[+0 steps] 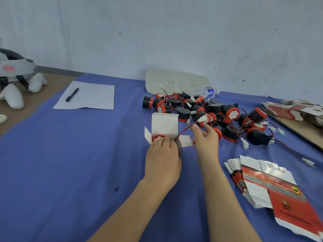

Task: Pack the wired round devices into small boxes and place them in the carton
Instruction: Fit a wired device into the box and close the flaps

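A small white box (164,125) stands open on the blue cloth, its lid flap up and its side flaps spread. A black and red round device (158,137) sits inside it, red face up. My left hand (162,158) grips the box from the near side, fingers over its top edge. The device's red and black wire (186,130) runs out of the box to the right, up to a white plug (202,118). My right hand (205,138) holds that wire between thumb and fingers. No carton is in view.
A pile of several wired round devices (218,116) lies behind my right hand. Flat unfolded boxes (262,182) are stacked at the near right, more at the far right (293,110). A paper sheet (87,96) with a pen (72,94), a water bottle (203,92) and a headset (14,67) lie farther back.
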`<control>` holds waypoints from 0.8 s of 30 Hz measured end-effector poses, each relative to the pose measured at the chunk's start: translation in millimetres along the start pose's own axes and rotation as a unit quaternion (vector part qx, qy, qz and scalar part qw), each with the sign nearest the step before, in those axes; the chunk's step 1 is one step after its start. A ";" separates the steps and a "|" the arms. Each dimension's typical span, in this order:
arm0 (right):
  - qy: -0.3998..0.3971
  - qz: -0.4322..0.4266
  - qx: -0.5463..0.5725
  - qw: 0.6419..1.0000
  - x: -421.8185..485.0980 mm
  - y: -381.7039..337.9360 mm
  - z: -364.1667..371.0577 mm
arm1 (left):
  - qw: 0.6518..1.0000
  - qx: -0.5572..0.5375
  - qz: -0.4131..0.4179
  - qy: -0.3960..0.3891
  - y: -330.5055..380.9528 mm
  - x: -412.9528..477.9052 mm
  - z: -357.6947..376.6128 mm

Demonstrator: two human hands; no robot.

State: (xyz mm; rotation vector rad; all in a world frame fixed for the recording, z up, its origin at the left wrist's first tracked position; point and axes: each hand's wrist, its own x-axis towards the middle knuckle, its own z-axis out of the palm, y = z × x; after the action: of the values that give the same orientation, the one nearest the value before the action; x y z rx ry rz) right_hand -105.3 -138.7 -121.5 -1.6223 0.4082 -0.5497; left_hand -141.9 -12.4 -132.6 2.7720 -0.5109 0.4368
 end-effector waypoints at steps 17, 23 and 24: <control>-0.190 -0.161 -0.169 0.954 -24.4 -33.3 -12.5 | 0.996 -0.071 -0.031 0.046 -1.1 3.3 8.2; -0.314 -0.134 -0.217 0.915 -20.0 -30.4 -21.8 | 0.994 -0.088 -0.012 0.069 -3.0 2.6 6.7; -0.323 -0.122 -0.227 0.911 -19.0 -30.1 -24.0 | 0.993 -0.091 -0.007 0.072 -3.0 2.2 6.6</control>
State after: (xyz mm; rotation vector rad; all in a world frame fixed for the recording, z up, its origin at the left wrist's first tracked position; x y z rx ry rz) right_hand -136.2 -143.9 -92.1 -2.2050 -0.1854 -0.0673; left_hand -137.1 -12.5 -138.6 2.5450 -0.4718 0.5543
